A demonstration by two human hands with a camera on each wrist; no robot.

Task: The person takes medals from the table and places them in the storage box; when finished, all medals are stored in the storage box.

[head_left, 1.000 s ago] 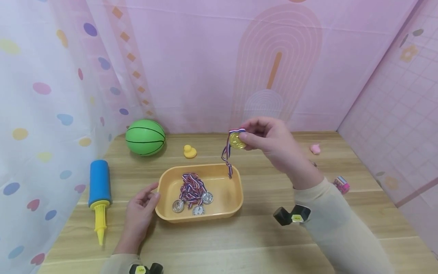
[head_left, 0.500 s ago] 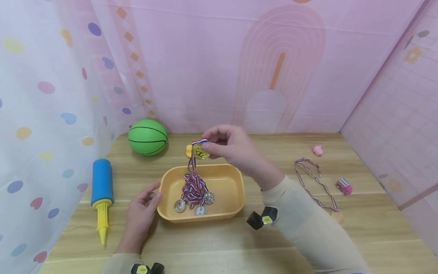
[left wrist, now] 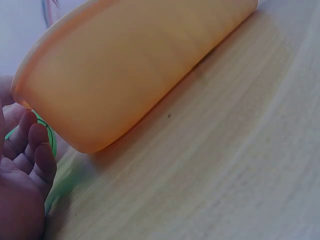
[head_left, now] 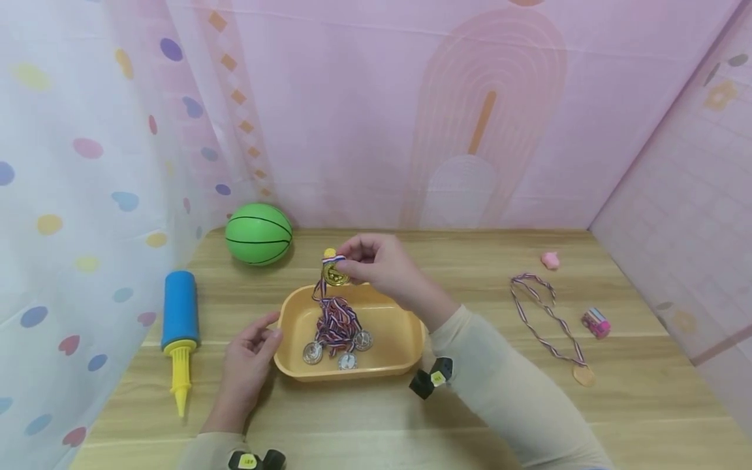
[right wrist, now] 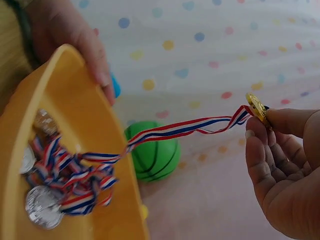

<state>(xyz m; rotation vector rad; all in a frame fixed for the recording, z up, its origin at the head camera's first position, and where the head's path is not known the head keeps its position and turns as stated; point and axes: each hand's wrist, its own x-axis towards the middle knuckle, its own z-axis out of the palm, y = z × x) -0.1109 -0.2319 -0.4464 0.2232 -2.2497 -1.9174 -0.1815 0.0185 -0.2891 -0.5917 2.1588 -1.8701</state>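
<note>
A gold medal (head_left: 335,275) hangs above the left half of a yellow-orange plastic tray (head_left: 399,339). My right hand (head_left: 384,266) pinches it between thumb and fingers. From it a red, white and blue ribbon (right wrist: 175,131) runs down to a tangled heap of ribbons (head_left: 337,321) inside the tray. Three silver medals lie by that heap, one silver medal (head_left: 313,353) at the left. My left hand (head_left: 249,358) holds the tray's left end at the rim, fingers curled beneath it in the left wrist view.
A green ball (head_left: 258,235) sits at the back left, with a blue and yellow hand pump (head_left: 180,326) nearer. A yellow rubber duck (head_left: 329,252) is mostly hidden behind the medal. On the right lie a bronze-coloured medal (head_left: 583,375), a pink figure (head_left: 550,260) and a small pink toy (head_left: 596,322).
My right hand has moved left and lower with the gold medal, from over the tray's right end to above its left half. The left hand stays on the tray.
</note>
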